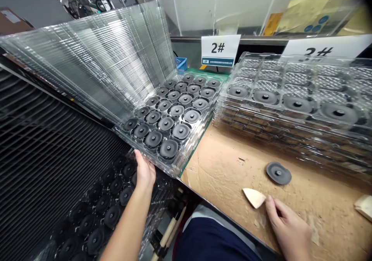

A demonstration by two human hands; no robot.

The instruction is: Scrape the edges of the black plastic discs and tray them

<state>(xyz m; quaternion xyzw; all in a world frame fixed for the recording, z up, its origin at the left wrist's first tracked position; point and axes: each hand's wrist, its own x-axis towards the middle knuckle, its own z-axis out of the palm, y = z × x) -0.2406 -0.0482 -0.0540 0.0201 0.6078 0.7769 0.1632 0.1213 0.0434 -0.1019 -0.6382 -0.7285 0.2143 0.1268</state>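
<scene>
The person's left hand (144,172) sits at lower centre, clasping the near edge of a clear plastic tray (174,164), with the thumb raised and the fingers partly hidden behind the rim. The tray lies tilted at the front of a leaning stack of clear trays (87,55), which fans up toward the upper left of the frame. Its pockets hold rows of round black discs (180,131), each with a raised centre. More black discs (112,216) sit in another clear tray (151,218) at lower left, below the hand, beside a dark ribbed surface (35,148). The person's right hand (287,228) rests at lower right on a cardboard-covered bench (221,168), loosely open with its fingers slightly curled, and pinches nothing. Its fingertips are just beside a pale triangular scrap (254,197). A single loose black disc (278,173) lies on the cardboard a little above them. A second stack of clear trays (290,102), also holding black discs, fills the right of the frame behind the loose disc. White cards printed "2#" (221,50) stand at top centre and top right, and a blue crate (181,63) shows at top centre, beyond the tilted trays.
</scene>
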